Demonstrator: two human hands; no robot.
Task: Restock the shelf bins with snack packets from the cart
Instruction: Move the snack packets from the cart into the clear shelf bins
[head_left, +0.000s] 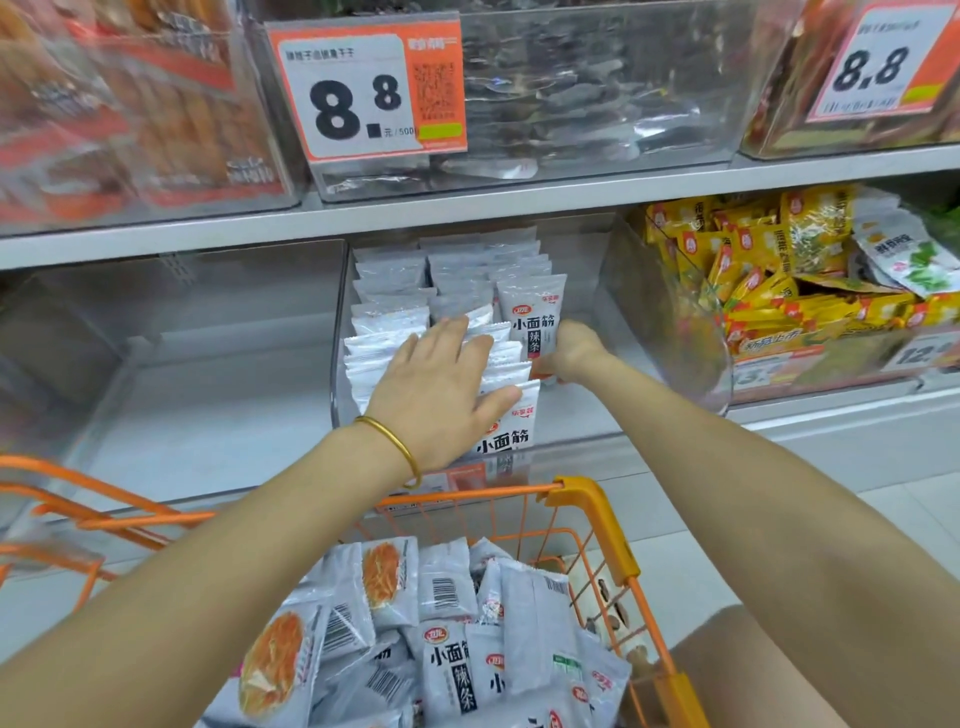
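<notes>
Fingers of left hand spread on binned packets; right hand grips upright packet

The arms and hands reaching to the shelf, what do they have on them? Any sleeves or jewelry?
Both arms are bare, with no sleeves showing anywhere along them. The left hand has a thin, smooth gold bangle around its wrist. The right hand wears nothing that shows: no watch, no bracelet. No gloves on either hand, and no rings can be seen on the left hand's fingers.

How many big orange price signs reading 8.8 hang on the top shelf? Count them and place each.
2. One 8.8 sign hangs on the clear bin at top centre; the other 8.8 sign is at the top right corner. More may lie outside the frame.
</notes>
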